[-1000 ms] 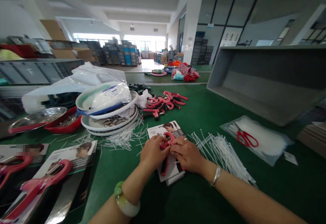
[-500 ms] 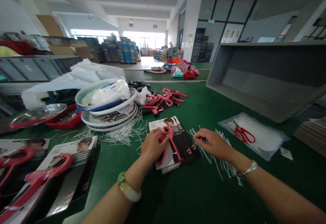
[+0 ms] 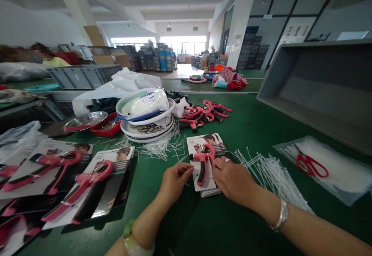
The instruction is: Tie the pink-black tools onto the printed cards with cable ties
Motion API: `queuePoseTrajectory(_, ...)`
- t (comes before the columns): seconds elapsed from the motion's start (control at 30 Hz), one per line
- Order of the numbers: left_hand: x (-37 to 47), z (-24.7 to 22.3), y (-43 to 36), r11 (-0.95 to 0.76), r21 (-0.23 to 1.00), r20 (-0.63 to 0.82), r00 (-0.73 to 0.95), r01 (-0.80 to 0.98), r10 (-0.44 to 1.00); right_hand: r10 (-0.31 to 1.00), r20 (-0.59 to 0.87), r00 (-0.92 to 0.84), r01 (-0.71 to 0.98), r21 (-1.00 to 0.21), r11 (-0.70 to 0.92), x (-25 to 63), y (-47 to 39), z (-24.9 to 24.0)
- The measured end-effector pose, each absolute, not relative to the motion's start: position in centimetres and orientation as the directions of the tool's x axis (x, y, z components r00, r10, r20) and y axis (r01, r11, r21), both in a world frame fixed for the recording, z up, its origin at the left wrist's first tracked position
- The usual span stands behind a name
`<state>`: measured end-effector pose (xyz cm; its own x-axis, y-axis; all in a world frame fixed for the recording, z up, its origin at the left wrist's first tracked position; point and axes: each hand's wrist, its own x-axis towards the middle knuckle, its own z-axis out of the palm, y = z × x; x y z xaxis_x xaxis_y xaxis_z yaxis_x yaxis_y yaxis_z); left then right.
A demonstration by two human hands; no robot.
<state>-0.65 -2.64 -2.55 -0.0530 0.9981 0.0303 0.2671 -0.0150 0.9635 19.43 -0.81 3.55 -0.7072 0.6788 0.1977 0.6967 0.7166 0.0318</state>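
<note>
A white hall with ceiling beams, a square pillar (image 3: 242,27) and bright windows at its far end frames the scene; crate stacks (image 3: 164,58) line the back. Across the foreground runs the green worktable (image 3: 247,128), its top smooth and slightly glossy. On its right a grey plastic tub (image 3: 314,81) lies on its side, opening towards the viewer. Beyond the left side stands a ribbed grey crate (image 3: 93,78), with a person in yellow (image 3: 58,61) behind it. Stacked round trays (image 3: 130,130) sit left of centre, near a heap of pink hand grips (image 3: 207,111). A clear plastic bag (image 3: 345,170) lies flat at right.

The right hand (image 3: 234,180) curls its fingers against the right side of the pink-and-black hand grip (image 3: 201,173); whether they clamp it is hidden. The left hand (image 3: 176,180), apart from the right, bends its fingertips close together just left; anything between them cannot be told. That hand grip lies on a printed card (image 3: 190,143), centre front. Red-handled scissors (image 3: 309,166) rest on the bag; loose white cable ties (image 3: 279,178) fan out between.
</note>
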Motion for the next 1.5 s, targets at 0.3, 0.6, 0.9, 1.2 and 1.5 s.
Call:
queuePoseTrajectory(0.3, 0.5, -2.8, -2.4, -0.104, 0.948, 0.135, -0.084, 0.300, 0.987, 0.456, 0.279, -0.845, 0.441, -0.117, 0.890, 19.6, -1.9, 2.3)
queuePoseTrajectory(0.6, 1.0, -2.5, -2.7, -0.299, 0.830, 0.350, -0.022, 0.471, 0.937, 0.748, 0.344, -0.567, 0.621, -0.418, 0.663, 19.7, 0.6, 2.3)
queuePoseTrajectory(0.9, 1.0, -1.8, -2.9, -0.411, 0.525, 0.454, 0.164, 0.745, 0.876, 0.796, 0.397, -0.457, 0.565, -0.562, 0.604, 19.4, -0.3, 0.7)
queuePoseTrajectory(1.2, 0.7, -1.9, -3.0, -0.469, 0.449, 0.494, 0.226, 0.760, 0.839, 0.807, 0.389, -0.444, 0.527, -0.615, 0.587, 19.4, -0.5, 0.9)
queuePoseTrajectory(1.5, 0.6, -2.0, -2.8, -0.486, 0.443, 0.533, 0.215, 0.754, 0.818, 0.814, 0.362, -0.455, 0.520, -0.634, 0.573, 19.6, -0.2, 0.7)
